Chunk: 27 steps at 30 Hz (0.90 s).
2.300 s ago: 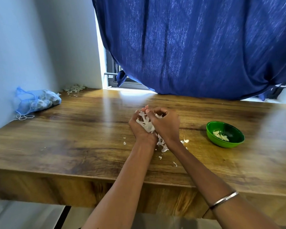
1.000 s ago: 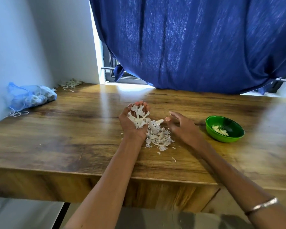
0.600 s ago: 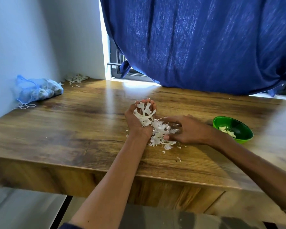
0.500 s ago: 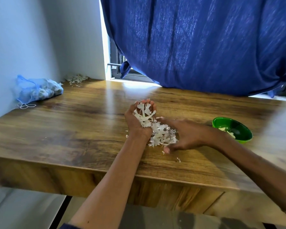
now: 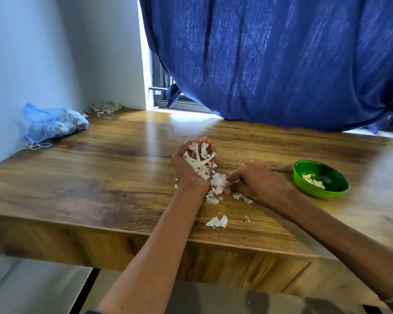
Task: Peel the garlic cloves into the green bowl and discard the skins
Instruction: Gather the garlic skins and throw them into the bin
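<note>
Papery white scraps now lie near the table's front edge, a clump that wasn't there half a second ago, so my sweep is shedding bits as it goes and they'll need a second pass. My right hand has closed in from its flatter scooping pose, fingertips now pinching at the garlic skins on the wood, nudging them toward my left. My left hand stays cupped, palm up, fingers curled around the heap of skins it already carries, resting on the table. Peeling looks finished to me; this is the clean-up, and most of the pile is gathered. Off to the right, well apart from my hands, the green bowl sits with the peeled cloves inside. Far back left, a blue mesh bag against the wall, more skins in the corner
</note>
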{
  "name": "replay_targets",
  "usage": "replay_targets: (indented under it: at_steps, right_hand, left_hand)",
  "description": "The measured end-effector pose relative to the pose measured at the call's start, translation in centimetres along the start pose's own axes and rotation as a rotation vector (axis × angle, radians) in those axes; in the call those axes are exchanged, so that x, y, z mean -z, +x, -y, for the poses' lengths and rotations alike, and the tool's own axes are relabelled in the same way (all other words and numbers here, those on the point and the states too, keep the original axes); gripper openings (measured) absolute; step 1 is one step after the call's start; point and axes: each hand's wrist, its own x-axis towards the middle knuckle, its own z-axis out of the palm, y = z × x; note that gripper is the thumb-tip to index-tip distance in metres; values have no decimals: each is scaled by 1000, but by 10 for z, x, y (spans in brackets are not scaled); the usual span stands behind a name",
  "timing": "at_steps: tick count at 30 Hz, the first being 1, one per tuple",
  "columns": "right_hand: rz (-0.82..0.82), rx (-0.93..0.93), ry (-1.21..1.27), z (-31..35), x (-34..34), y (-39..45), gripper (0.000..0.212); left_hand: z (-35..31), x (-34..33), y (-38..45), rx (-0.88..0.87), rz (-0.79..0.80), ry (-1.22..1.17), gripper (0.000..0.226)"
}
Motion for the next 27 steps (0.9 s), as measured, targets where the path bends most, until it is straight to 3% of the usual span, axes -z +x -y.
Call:
replay_targets:
  at_steps: [5,13,18,21,25,27]
  right_hand:
    - [-64,-37,22,-8,-4,5,23]
    - [-149,-156,330,-27,19,11,8]
    - [-261,-95,419,-10,35,24,12]
    - [-244,-1,404,8,35,39,7]
    - [-202,113,163,21,33,62,27]
    - [-150,154,75,22,32,69,28]
  left_hand:
    - [1,-3,-1,-24,-39,5,20]
    - [1,-6,-2,12,-92,6,23]
    - [2,-9,-2,62,-99,87,22]
    - [4,-11,-5,83,-87,131,21]
    - [6,-9,-6,140,-62,90,20]
    - [4,-9,-7,171,-99,108,18]
